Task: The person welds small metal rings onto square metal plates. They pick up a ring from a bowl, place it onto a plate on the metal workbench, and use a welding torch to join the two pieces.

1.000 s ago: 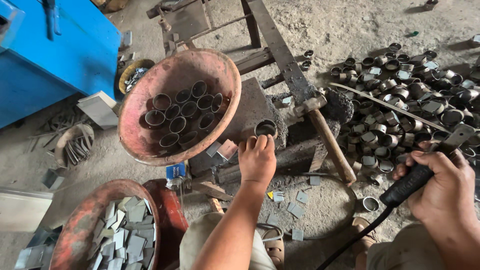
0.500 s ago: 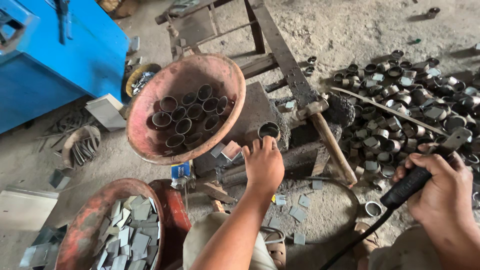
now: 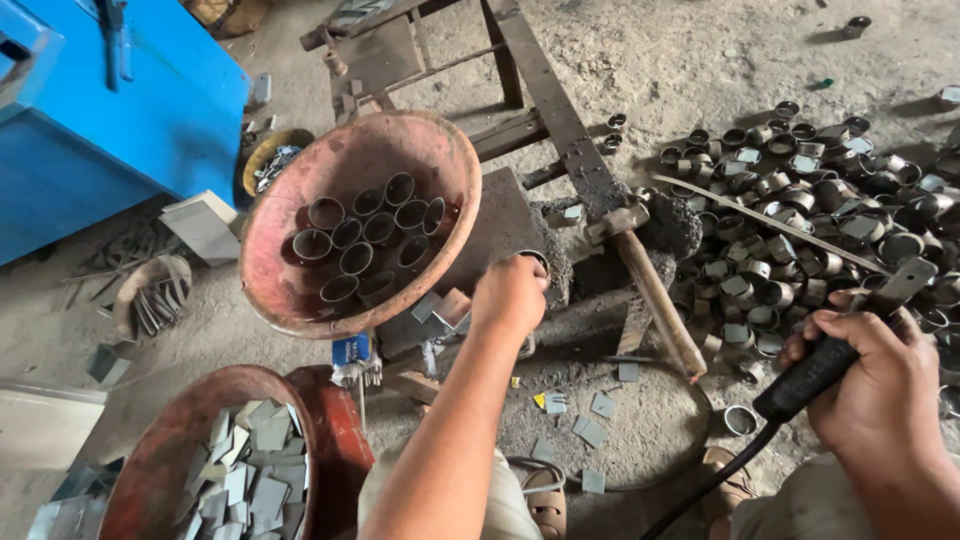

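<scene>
Left forearm is reaching up from 6 o'clock toward frame centre, wrist straight, left hand [image 3: 510, 297] knuckles-up. It is resting over a short metal ring [image 3: 535, 260] that is sitting on the dark steel block [image 3: 500, 215]. Only the ring's rim is showing, at 1 o'clock of the knuckles. Fingers are curling down around it; whether they are actually clamping it, cannot tell.

Right hand [image 3: 870, 385] is sitting at 4 o'clock of the frame, fist closed tight around the black handle [image 3: 810, 375] of a welding electrode holder, its cable trailing off toward 7 o'clock. The rod [image 3: 770, 225] is running from the holder's clamp toward 10 o'clock, across the pile of finished rings [image 3: 800, 200].

A red bowl [image 3: 300, 300] of rings is lying at 10 o'clock of the left hand; a wooden-handled hammer [image 3: 655, 300] is lying between the hands.
</scene>
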